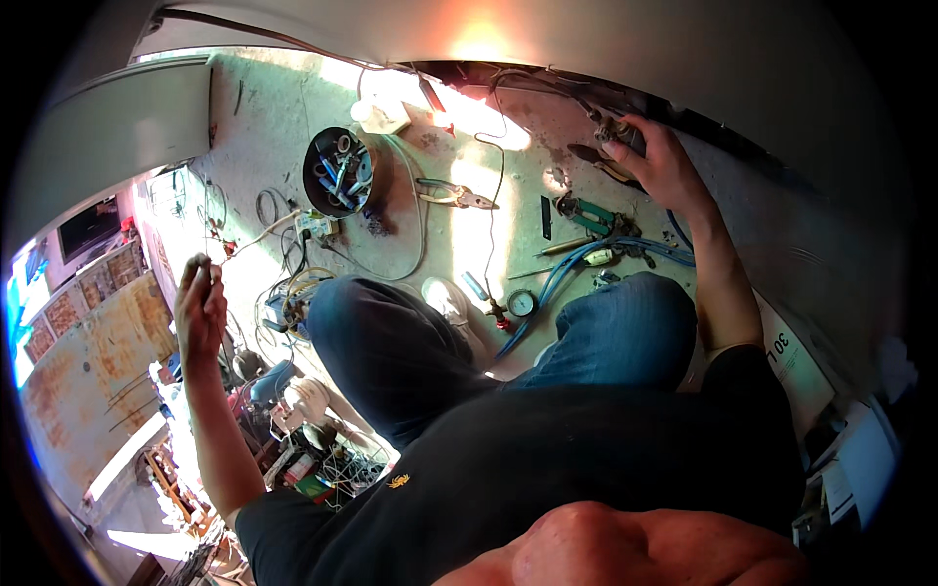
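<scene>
My right hand (pixel 664 161) reaches up at the far right, fingers wrapped round a dark, brass-toned metal fitting with knobs (pixel 610 128), close to the lower edge of a large pale panel (pixel 743 73). Its exact kind is hard to make out. A dark-handled tool (pixel 589 154) lies on the floor by that hand. Out to the left, my left hand (pixel 201 311) is raised with its fingers curled together. Whatever is between them is too thin to name. An orange-white glow lights the panel at the top middle.
Between the hands, a black bucket (pixel 318 181) holds small parts. Pliers (pixel 455 193), a green-handled tool (pixel 589 215), blue hoses (pixel 635 246) and a round gauge (pixel 522 303) lie on the floor around my bent knees. A power strip (pixel 318 227) and tangled cords are left of the bucket.
</scene>
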### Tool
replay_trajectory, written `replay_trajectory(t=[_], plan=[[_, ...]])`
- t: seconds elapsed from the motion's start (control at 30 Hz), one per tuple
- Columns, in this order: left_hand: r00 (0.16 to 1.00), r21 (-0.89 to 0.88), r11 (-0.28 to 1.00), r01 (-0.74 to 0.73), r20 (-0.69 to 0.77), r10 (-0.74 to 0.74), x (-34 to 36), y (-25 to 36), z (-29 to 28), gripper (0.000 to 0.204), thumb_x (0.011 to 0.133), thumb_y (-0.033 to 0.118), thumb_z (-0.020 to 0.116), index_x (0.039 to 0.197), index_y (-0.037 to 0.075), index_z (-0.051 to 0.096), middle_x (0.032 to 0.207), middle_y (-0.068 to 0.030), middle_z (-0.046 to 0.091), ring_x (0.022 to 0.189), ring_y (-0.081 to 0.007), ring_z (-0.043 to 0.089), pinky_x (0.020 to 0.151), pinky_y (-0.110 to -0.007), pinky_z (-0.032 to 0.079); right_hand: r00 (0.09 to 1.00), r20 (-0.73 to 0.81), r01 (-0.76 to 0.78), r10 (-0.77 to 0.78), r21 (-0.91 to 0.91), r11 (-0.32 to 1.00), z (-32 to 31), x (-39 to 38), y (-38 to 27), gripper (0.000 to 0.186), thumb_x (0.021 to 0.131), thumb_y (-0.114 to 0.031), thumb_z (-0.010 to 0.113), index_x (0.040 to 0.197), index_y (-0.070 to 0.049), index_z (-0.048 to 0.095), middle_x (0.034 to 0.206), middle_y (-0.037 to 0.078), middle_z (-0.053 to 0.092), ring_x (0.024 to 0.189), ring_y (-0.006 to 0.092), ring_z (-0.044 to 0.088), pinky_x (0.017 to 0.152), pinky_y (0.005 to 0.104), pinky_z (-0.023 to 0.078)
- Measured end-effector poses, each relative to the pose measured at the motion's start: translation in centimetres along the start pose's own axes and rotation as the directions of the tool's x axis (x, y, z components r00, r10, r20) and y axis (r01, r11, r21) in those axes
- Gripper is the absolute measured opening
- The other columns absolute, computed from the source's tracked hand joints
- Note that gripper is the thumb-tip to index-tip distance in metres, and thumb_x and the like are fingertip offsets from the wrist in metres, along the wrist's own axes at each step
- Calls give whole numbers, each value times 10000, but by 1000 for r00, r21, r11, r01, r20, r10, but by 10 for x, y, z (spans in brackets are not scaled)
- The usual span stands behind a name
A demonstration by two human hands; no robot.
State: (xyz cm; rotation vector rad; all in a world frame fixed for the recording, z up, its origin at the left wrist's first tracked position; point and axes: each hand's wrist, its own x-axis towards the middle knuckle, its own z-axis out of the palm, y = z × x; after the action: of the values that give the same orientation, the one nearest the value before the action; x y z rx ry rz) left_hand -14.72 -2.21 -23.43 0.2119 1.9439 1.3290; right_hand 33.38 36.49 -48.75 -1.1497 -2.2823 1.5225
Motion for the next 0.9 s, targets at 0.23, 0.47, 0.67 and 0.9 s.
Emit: replay_trajectory(t=[0.23,0.47,0.67,0.9], plan=[[876,-509,861,-2,415,247,167,-109,56,651,1008,-57,508,1605,-27,252,1655,-183,333,1032,-154,652,776,-212,553,989,0,136,-145,-343,929,22,40,7,589,988,-387,694,1316,88,578,1163,249,701,1105,344,674,964,404,509],[922,-477,875,-78,299,245,238,-220,57,392,1026,92,650,1393,-6,555,1356,-175,649,1146,-244,679,877,-287,563,985,-64,108,-161,-499,860,79,81,3,581,984,-378,701,1309,88,576,1166,293,680,1126,418,659,962,428,510],[907,-185,911,-370,140,397,254,-236,86,285,1108,190,520,1238,-26,655,1084,-180,756,928,-217,741,798,-295,584,970,-190,42,-153,-488,872,124,106,11,556,968,-368,725,1299,60,599,1186,266,692,1134,418,659,969,443,519],[823,-171,867,-469,272,499,246,-239,145,320,1121,187,483,1302,-2,668,1097,-116,748,953,-162,704,787,-285,564,961,-267,-36,-74,-386,922,165,136,-11,531,938,-441,689,1196,22,654,1131,271,707,1073,426,679,898,481,543]])
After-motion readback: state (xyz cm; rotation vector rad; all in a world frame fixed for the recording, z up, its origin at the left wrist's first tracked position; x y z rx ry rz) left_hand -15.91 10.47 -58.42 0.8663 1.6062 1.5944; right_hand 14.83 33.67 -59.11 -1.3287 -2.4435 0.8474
